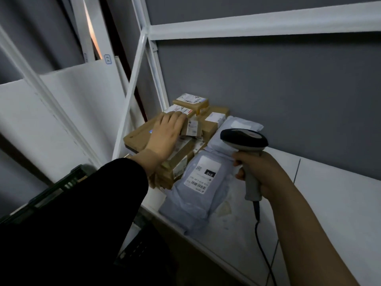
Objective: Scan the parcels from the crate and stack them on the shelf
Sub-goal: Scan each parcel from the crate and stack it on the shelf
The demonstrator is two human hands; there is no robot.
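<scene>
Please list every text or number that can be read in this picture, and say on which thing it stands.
"010": black patch on the label of the grey mailer bag, seen upside down.
Digits above that label's barcode: too small.
Labels on the cardboard boxes: blurred.
Blue sign on the white panel: unreadable.

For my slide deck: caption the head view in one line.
Left hand rests on cardboard parcels stacked on the shelf; right hand holds a barcode scanner.
</scene>
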